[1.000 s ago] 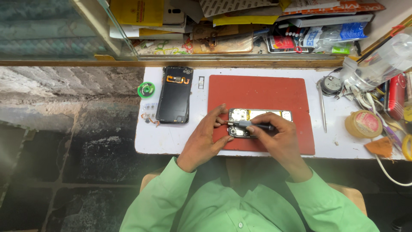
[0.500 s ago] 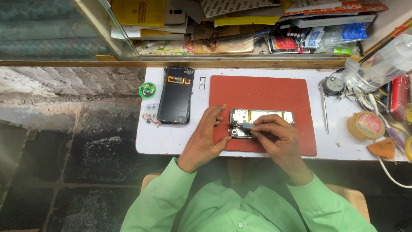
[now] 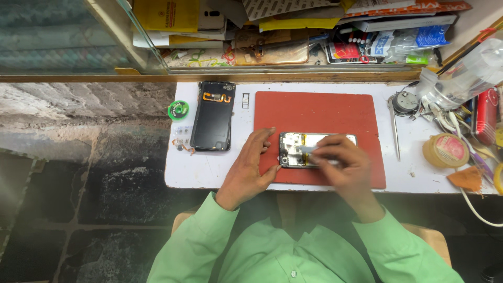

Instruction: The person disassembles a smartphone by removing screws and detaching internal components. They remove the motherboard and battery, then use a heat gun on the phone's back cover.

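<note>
Left hand [image 3: 250,169] flat, pinning opened phone [image 3: 314,149] on red mat [image 3: 319,112], near desk front edge. Right hand [image 3: 343,166] pinches thin tool [image 3: 309,149] over board. Slip risk: tool could gouge components.

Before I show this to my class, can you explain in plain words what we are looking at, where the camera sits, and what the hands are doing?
The single view comes from a camera worn on the person's head, looking straight down at a small white worktable. There is no machine: these are two bare hands in green sleeves. On a red rectangular mat lies an opened phone with its insides showing. The left hand steadies its edge; the right hand holds a thin tool over it, too blurred to identify. Left of the mat lies a black phone back cover, beside a small green ring. Rolls of tape and clutter sit to the right.
</note>
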